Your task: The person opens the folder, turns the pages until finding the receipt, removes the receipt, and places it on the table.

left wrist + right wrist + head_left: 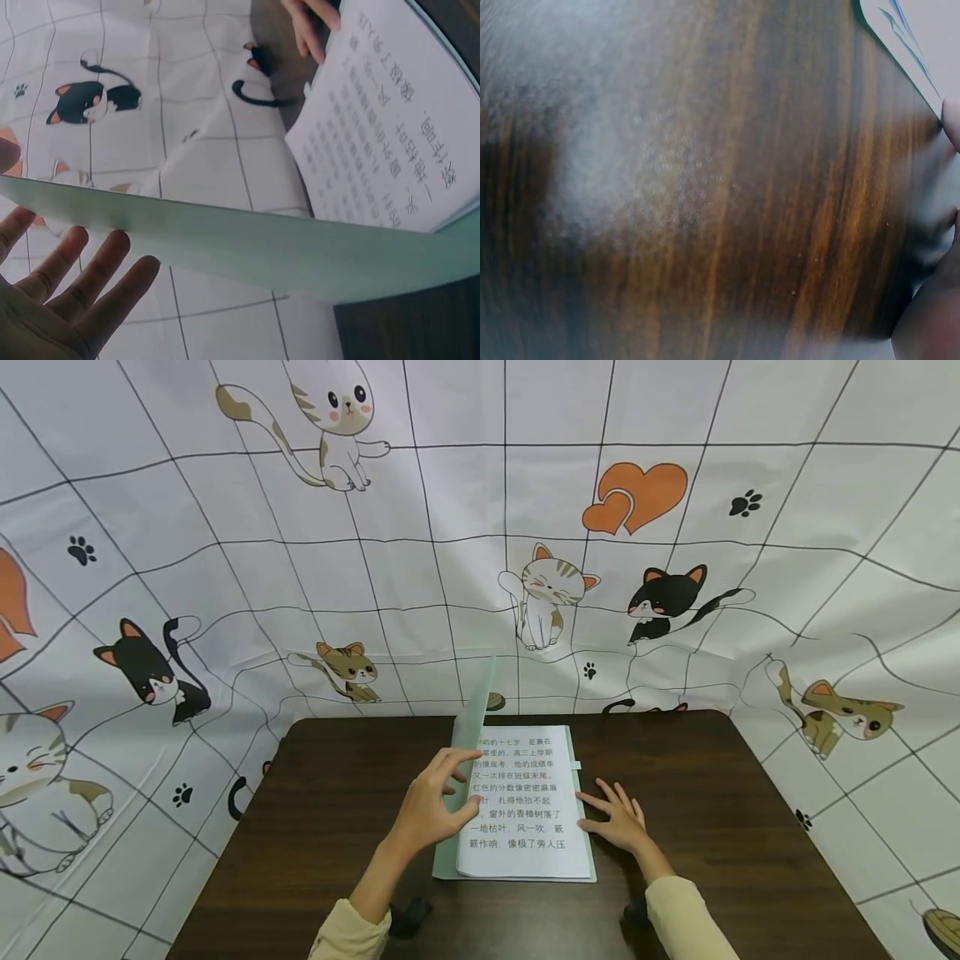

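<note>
A pale green folder (446, 866) lies on the table with white printed sheets (517, 821) inside. Its front cover (472, 718) stands raised almost upright along the left side. My left hand (426, 803) holds the cover near its free edge; in the left wrist view the cover (247, 251) passes between the thumb and the fingers (112, 296). On the right, my right hand (618, 824) rests with fingers spread, its fingertips at the folder's right edge. Only a part of the right hand (934, 319) shows in the right wrist view.
A dark wooden table (720, 827) extends to both sides of the folder. Behind it hangs a white gridded cloth (450, 510) printed with cartoon cats. A small pale tab (576, 766) sticks out at the folder's right edge.
</note>
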`<state>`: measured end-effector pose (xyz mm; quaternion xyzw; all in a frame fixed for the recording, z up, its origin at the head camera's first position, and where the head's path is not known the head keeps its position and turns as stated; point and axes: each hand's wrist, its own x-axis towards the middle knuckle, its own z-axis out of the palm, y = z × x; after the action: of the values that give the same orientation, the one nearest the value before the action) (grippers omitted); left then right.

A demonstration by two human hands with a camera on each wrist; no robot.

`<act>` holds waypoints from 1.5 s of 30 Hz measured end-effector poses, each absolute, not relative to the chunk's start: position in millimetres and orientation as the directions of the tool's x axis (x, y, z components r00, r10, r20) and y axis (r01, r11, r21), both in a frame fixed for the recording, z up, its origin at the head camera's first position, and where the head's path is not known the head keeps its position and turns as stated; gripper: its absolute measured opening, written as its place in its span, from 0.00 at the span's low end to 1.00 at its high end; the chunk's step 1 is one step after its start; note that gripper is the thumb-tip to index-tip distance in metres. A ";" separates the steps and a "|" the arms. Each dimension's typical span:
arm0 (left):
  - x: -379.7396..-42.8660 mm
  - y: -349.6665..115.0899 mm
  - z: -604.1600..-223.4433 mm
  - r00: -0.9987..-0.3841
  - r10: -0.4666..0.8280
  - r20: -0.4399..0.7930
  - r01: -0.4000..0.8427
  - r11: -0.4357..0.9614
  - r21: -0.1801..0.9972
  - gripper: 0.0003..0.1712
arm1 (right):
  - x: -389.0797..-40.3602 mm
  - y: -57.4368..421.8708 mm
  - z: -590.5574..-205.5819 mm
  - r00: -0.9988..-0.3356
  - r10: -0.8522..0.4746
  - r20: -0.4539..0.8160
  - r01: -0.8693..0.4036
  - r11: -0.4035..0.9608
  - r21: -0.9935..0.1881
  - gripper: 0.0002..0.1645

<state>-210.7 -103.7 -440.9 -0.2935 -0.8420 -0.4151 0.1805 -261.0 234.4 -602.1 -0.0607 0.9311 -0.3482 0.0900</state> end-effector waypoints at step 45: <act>-217.9 -273.0 -437.2 -0.981 -0.114 0.158 0.016 0.763 0.646 0.26 | -259.8 234.9 -604.4 -0.979 -0.188 -0.082 -0.087 0.742 -0.664 0.37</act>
<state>-217.9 -273.0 -437.2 0.0263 -0.9342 -0.3431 0.0943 -259.8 234.9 -604.4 -0.0741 0.9306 -0.3511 0.0719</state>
